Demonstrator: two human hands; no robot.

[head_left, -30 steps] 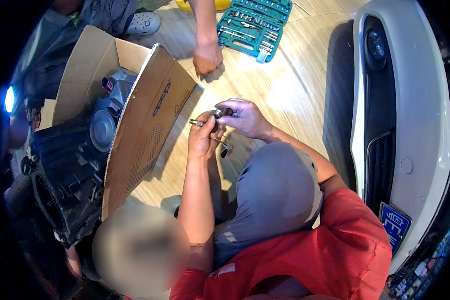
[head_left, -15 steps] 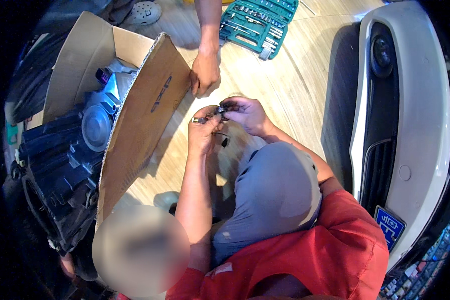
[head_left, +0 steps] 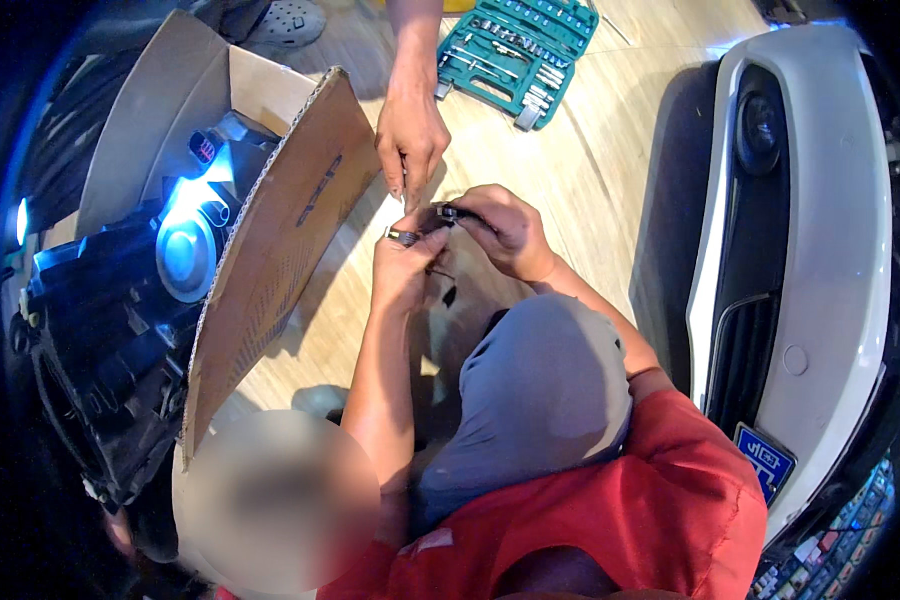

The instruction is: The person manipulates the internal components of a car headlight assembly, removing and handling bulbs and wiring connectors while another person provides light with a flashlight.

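Note:
My left hand and my right hand meet in front of my grey-clad knee. Both pinch a small dark part with a metallic piece, mostly covered by the fingers; its kind I cannot make out. A short black-and-silver piece pokes out at my left hand's side. Below my left fingers a thin dark strand hangs, with a black tab near its end. From the far side a co-worker's hand reaches down, its fingertips close to my left hand; whether they touch is unclear.
An open cardboard box stands at the left, beside a dark headlight-like assembly with a lit round lens. A green socket-tool case lies open on the wooden floor. Along the right stands a white car bumper.
The co-worker's hand has moved from the box edge toward my hands, its fingers now pointing down at them. My view has shifted slightly. The lens by the box looks brighter.

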